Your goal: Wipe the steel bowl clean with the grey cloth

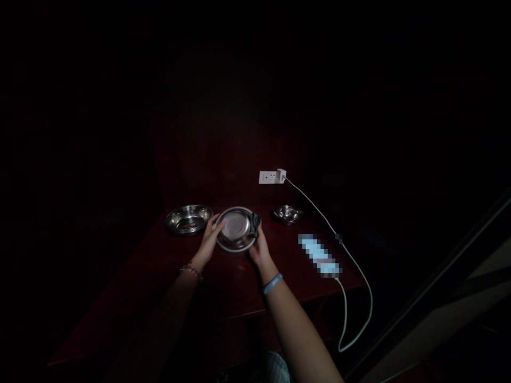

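Note:
A round stainless steel plate (236,227) is held up over the table between my hands, tilted with one broad face toward me. My left hand (208,241) grips its left rim, thumb lying over the near face. At the right rim, my right hand (261,248) is closed on a dark cloth (255,225) that it presses against the metal. Some of the fingers of both hands are hidden behind the plate.
On the dark red table (223,290) stand stacked steel plates (189,218) at left and a small steel bowl (288,214) at back right. A blurred-out phone (319,256) lies at right. Its white cable (327,221) loops past the edge to a wall socket (267,177).

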{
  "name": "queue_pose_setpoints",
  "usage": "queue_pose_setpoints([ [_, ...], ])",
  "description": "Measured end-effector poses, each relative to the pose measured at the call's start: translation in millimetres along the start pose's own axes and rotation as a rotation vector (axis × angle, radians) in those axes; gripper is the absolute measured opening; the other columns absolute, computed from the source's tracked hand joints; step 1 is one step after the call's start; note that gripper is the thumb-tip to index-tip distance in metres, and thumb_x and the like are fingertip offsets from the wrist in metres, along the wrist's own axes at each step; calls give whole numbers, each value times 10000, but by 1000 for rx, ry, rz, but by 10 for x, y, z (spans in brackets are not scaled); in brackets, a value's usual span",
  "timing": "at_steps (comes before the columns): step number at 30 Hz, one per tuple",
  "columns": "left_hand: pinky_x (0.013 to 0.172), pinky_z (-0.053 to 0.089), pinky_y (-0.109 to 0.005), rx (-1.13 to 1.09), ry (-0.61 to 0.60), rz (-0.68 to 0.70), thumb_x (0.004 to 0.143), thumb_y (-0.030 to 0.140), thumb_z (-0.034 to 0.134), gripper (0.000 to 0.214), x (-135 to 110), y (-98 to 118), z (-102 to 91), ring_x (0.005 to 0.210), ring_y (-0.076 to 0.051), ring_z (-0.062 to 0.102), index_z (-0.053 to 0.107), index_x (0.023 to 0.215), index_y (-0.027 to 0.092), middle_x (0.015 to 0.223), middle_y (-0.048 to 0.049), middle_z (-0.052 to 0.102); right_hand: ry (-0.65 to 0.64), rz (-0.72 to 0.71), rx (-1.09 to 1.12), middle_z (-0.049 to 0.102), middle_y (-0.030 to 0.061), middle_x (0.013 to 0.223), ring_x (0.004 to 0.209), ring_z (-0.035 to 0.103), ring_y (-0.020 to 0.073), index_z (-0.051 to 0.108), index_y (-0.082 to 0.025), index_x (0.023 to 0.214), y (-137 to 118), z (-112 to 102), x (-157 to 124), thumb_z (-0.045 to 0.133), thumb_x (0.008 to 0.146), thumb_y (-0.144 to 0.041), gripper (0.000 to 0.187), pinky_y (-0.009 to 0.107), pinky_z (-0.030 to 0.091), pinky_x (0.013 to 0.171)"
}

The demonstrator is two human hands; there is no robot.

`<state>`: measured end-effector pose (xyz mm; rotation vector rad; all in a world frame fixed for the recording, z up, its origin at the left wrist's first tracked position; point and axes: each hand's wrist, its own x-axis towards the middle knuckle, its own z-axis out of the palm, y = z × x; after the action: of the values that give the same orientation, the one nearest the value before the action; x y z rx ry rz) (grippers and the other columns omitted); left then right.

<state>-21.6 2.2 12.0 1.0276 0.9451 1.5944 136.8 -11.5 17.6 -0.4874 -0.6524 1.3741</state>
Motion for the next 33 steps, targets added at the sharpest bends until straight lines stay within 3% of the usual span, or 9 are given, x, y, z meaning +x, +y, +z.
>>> queue_pose_setpoints([
  [5, 874, 578, -333, -41, -13, -89, 836, 453, 754, 599, -29, 6, -15, 1078, -228, 715, 560, 1373, 269, 1268, -100, 705, 14, 115, 106, 812, 10, 1034, 983, 756, 173, 752, -230, 1055, -50, 35, -22, 594, 991, -384, 230, 328, 611, 964],
  [13, 789, 604, -330, -63, -25, -81, 827, 372, 757, 643, -92, 77, 49, 1024, -239, 736, 526, 1417, 265, 1210, -110, 722, -13, 160, 135, 816, -1, 926, 841, 759, 151, 742, -221, 1124, -14, -2, 18, 576, 1010, -330, 229, 285, 633, 859],
  [20, 738, 591, -286, -11, -8, -56, 779, 436, 794, 643, -87, 89, 22, 1031, -242, 735, 601, 1363, 247, 1168, -106, 753, -4, 144, 92, 815, 16, 989, 943, 765, 164, 740, -208, 1035, -18, 2, 10, 606, 975, -388, 232, 322, 606, 970],
  [23, 784, 589, -307, 5, -26, -34, 753, 468, 802, 626, -100, 113, 31, 1088, -267, 724, 648, 1316, 241, 1186, -105, 762, 28, 133, 90, 812, 39, 1003, 1052, 752, 191, 731, -207, 963, -20, -3, 16, 621, 950, -395, 219, 364, 588, 1017],
  [26, 927, 569, -361, 2, -29, 1, 709, 468, 822, 626, -102, 136, 40, 1157, -292, 702, 689, 1264, 209, 1223, -108, 759, 18, 124, 78, 809, 56, 1001, 1147, 728, 229, 728, -207, 946, -32, -4, 15, 650, 916, -441, 248, 417, 584, 1033],
  [33, 1110, 468, -431, 25, -62, 32, 694, 433, 817, 576, -40, 91, 19, 1267, -315, 639, 707, 1199, 177, 1293, -121, 729, 52, 144, 87, 810, 29, 1007, 1158, 723, 230, 739, -230, 954, -74, 31, -32, 668, 894, -446, 236, 414, 594, 1023],
])
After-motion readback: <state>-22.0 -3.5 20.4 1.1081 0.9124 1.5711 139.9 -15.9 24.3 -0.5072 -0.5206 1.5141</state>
